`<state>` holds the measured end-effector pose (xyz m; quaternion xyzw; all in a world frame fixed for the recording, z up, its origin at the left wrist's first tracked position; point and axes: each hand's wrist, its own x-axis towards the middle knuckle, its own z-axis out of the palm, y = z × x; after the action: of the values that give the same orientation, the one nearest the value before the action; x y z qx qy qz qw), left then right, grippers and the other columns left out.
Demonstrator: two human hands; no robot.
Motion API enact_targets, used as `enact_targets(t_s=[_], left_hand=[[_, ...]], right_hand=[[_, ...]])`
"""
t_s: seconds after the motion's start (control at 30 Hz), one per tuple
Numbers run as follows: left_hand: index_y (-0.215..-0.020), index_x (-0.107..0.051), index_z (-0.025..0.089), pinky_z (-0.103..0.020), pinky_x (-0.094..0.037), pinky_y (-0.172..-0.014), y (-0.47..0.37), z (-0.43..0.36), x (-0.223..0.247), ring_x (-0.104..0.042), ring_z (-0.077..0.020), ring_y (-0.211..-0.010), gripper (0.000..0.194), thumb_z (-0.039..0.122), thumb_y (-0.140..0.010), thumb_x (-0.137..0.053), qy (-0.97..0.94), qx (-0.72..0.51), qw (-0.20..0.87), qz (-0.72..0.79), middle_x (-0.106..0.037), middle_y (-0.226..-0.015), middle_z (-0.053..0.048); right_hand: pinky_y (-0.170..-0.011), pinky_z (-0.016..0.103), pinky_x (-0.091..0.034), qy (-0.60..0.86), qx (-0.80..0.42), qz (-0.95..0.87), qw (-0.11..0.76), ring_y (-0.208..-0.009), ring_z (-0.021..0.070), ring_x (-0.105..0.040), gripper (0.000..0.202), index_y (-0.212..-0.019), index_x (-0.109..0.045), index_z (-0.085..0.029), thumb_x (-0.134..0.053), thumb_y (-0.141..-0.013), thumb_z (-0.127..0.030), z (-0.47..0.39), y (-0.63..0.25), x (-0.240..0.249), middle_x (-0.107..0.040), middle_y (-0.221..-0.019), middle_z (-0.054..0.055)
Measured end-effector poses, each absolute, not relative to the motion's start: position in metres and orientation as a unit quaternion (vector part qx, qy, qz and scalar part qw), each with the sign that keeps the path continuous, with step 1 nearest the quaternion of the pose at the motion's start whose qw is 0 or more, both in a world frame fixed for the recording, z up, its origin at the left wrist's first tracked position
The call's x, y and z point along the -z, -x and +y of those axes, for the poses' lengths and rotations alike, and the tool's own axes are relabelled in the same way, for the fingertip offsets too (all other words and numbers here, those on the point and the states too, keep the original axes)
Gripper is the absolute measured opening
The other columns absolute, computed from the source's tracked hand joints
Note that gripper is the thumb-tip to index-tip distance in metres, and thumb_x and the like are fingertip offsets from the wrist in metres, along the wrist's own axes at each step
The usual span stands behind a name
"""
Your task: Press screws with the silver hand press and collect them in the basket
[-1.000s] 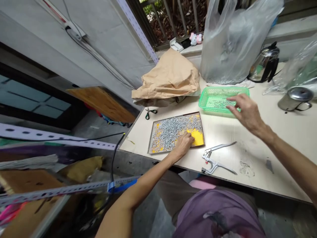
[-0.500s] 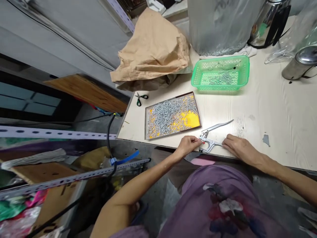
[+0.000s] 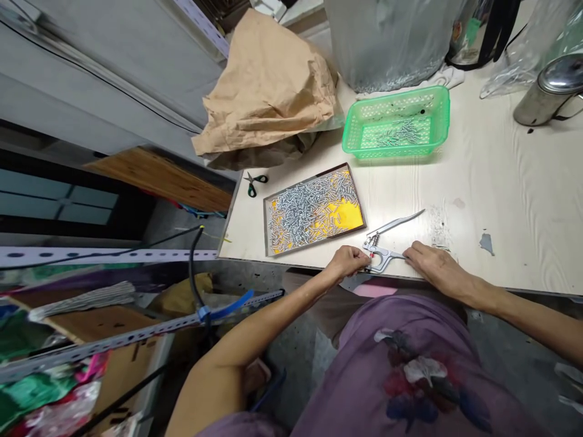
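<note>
A grey metal hand tool like pliers [image 3: 381,259], with a spring and a small red part by its head, lies at the table's front edge with its handles spread apart. My right hand [image 3: 430,264] is closed on the end of its lower handle. At the tool's head, the fingertips of my left hand [image 3: 348,261] are pinched together; whatever they hold is too small to make out. Left of the tool sits a shallow tray [image 3: 350,216] with a yellow bottom, holding many small silvery metal pieces [image 3: 303,209].
Beyond the tray stands a green plastic basket [image 3: 395,150] with more small metal pieces inside. Scissors [image 3: 253,183] lie near the table's left edge. Behind are a brown paper bag [image 3: 268,91] and a large clear plastic bag [image 3: 387,45]. A metal cup [image 3: 544,94] stands at the right.
The view has shifted a little, so things on the table sit slightly further left and higher. Both hands keep their places at the tool.
</note>
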<state>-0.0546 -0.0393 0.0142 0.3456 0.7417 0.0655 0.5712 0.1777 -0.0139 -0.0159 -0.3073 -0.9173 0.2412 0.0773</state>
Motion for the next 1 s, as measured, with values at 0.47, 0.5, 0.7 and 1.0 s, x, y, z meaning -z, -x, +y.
enact_targets(t_s=[0.47, 0.5, 0.7, 1.0], left_hand=[[-0.057, -0.054, 0.014, -0.016, -0.025, -0.034, 0.052, -0.031, -0.014, -0.033, -0.0028, -0.032, 0.025, 0.015, -0.08, -0.064, -0.304, -0.056, 0.607, 0.732, -0.045, -0.039, 0.008], [-0.057, -0.054, 0.014, -0.016, -0.025, -0.034, 0.052, -0.032, -0.014, -0.034, -0.003, -0.032, 0.025, 0.015, -0.08, -0.064, -0.298, -0.054, 0.608, 0.733, -0.046, -0.04, 0.008], [-0.059, -0.056, 0.013, -0.016, -0.03, -0.036, 0.054, -0.037, -0.009, -0.037, -0.0024, -0.032, 0.024, 0.018, -0.079, -0.068, -0.288, -0.036, 0.613, 0.735, -0.047, -0.042, 0.008], [-0.059, -0.057, 0.014, -0.02, -0.036, -0.043, 0.058, -0.043, -0.008, -0.041, -0.006, -0.036, 0.029, 0.031, -0.079, -0.07, -0.335, -0.007, 0.575, 0.746, -0.047, -0.043, 0.006]], right_hand=[[-0.087, 0.045, -0.045, 0.297, -0.157, -0.939, 0.074, -0.114, 0.0333, -0.051, 0.055, -0.127, -0.052, -0.016, -0.062, -0.085, -0.05, 0.031, -0.179, 0.014, -0.055, -0.128, 0.02], [-0.093, 0.051, -0.042, 0.299, -0.144, -0.94, 0.072, -0.123, 0.0382, -0.045, 0.073, -0.134, -0.047, -0.016, -0.068, -0.078, -0.057, 0.037, -0.179, 0.017, -0.049, -0.137, 0.023], [-0.104, 0.062, -0.028, 0.284, -0.125, -0.95, 0.03, -0.129, 0.0412, -0.04, 0.097, -0.142, -0.039, -0.015, -0.071, -0.066, -0.068, 0.058, -0.173, 0.026, -0.046, -0.141, 0.024], [-0.083, 0.045, -0.038, 0.291, -0.092, -0.952, 0.004, -0.098, 0.0324, -0.051, 0.06, -0.116, -0.057, -0.011, -0.071, -0.075, -0.053, 0.048, -0.167, 0.011, -0.062, -0.107, 0.017]])
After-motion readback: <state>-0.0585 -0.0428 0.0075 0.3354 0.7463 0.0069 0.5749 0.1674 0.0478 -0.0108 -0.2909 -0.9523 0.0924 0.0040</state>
